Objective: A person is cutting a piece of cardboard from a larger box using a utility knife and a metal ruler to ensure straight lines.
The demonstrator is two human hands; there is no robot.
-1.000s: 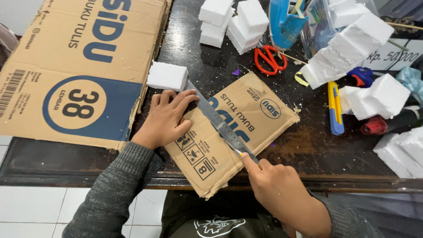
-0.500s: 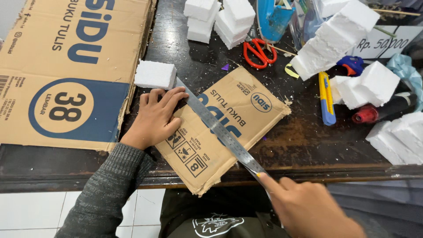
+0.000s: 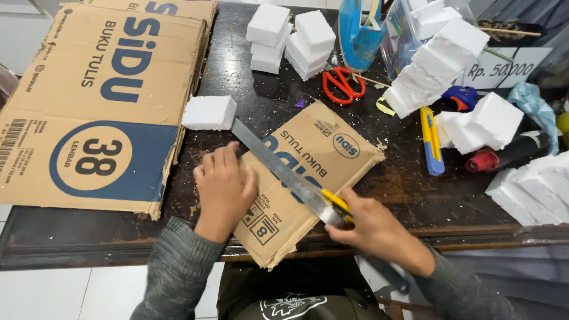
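Yellow plastic shows between the fingers of my right hand [image 3: 373, 228], which is curled tight around a utility knife [image 3: 336, 203]; the blade end is hidden where it meets the cardboard, right against the edge of a long metal ruler [image 3: 284, 173]. My left hand [image 3: 224, 186] lies flat and spread, palm down, pressing on the ruler and on the small cardboard piece [image 3: 308, 178] under it, holding nothing inside the palm. The ruler runs slantwise from the upper left to the lower right across that piece, its far end touching or nearly touching a white foam block [image 3: 208, 112].

The small cardboard piece is brown with blue print and sits at the near edge of the dark table [image 3: 415, 195], one corner hanging over the edge toward me. To my left a large flattened cardboard box [image 3: 106, 101] covers that side of the table, well apart from the ruler's line.

Farther back stand stacked white foam cubes [image 3: 290, 38], and just beside them lie red-handled scissors [image 3: 341, 83] below a blue tape dispenser [image 3: 361, 29]. To the right a second cutter with a yellow and blue body [image 3: 431, 139] lies near a heap of larger foam chunks [image 3: 468, 83], with more foam at the table's right edge [image 3: 533, 186].
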